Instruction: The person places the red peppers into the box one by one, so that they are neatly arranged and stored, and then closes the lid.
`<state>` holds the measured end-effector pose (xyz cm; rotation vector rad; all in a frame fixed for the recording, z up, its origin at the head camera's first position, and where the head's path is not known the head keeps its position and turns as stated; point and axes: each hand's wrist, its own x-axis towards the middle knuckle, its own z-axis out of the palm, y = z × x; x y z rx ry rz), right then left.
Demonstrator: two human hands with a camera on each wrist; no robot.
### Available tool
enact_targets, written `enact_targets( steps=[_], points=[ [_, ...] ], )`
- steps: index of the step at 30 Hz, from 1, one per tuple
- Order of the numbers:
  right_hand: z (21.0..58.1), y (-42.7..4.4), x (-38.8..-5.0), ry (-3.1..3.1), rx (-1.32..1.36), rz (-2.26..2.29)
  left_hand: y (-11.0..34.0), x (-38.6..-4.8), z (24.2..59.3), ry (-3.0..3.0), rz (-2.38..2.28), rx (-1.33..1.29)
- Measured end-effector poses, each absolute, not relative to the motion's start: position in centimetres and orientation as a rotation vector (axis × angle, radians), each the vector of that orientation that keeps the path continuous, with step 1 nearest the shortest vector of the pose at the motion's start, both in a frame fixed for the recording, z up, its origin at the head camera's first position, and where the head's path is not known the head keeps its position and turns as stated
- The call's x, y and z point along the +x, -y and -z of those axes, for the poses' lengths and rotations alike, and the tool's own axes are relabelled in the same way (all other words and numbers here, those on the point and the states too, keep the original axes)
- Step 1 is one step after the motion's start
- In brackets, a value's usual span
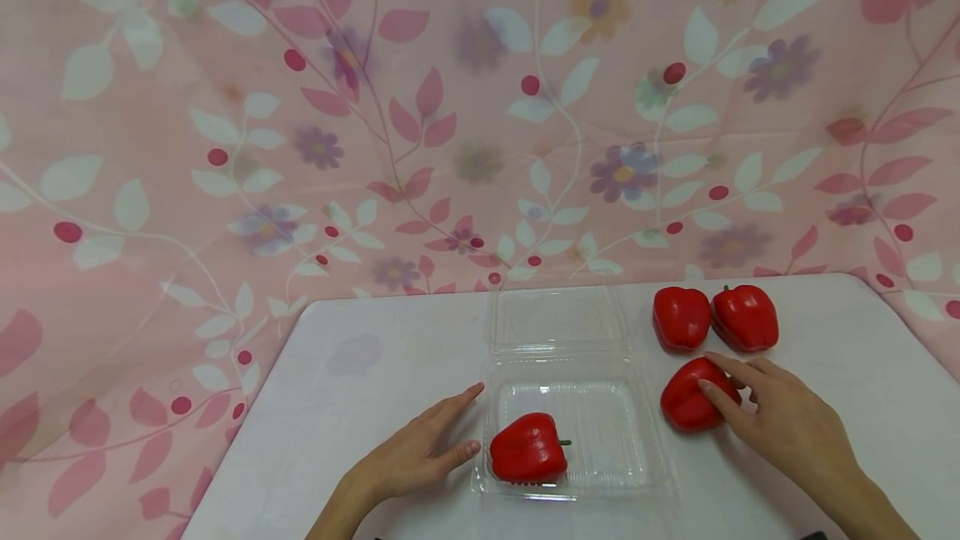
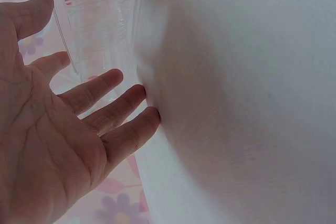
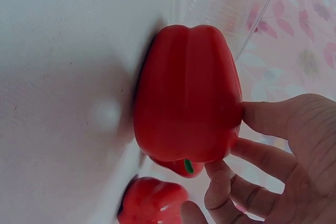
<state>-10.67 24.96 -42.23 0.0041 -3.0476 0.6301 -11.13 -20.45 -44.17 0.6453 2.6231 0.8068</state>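
Note:
A clear plastic container (image 1: pixel 600 486) lies with its lid (image 1: pixel 555 319) folded back behind it. One red bell pepper (image 1: pixel 527 450) rests in its front left part, green stem toward the right. Beside the container's left edge is the left hand (image 1: pixel 408 457), fingers spread and holding nothing; the left wrist view shows its bare palm (image 2: pixel 58 129). To the right of the container, the right hand (image 1: pixel 795 423) has its thumb and fingers on another red pepper (image 1: pixel 692 397). In the right wrist view, that pepper (image 3: pixel 186 93) sits at the fingertips of the hand (image 3: pixel 278 166).
Two more red peppers, one (image 1: pixel 681 319) next to the other (image 1: pixel 747 317), stand at the back right of the white table (image 1: pixel 375 373). A pink floral cloth (image 1: pixel 450 107) hangs behind the table.

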Motion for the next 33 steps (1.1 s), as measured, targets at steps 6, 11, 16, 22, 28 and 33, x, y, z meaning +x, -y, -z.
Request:
enact_targets(
  steps=[6, 11, 16, 22, 28, 33],
  points=[
    [42.25, -24.98, -10.50, 3.018, 0.006, -0.631, 20.45, -11.10, 44.15, -2.622, -0.809, 0.644],
    [42.23, -24.99, -10.41, 3.000, 0.008, -0.663, 20.42, -11.13, 44.18, -2.624, -0.809, 0.640],
    [42.24, -25.14, -10.44, 3.005, -0.001, -0.675, 20.44, -11.15, 44.26, -2.628, -0.806, 0.645],
    [42.23, -25.20, -10.33, 2.999, -0.006, -0.682, 20.48, -11.14, 44.36, -2.632, -0.793, 0.646],
    [41.99, -25.25, -10.36, 2.987, 0.025, -0.678, 20.56, -11.08, 44.42, -2.632, -0.798, 0.661],
    [41.83, -25.52, -10.34, 2.997, 0.059, -0.686, 20.59, -11.07, 44.38, -2.634, -0.796, 0.663]
  ],
)
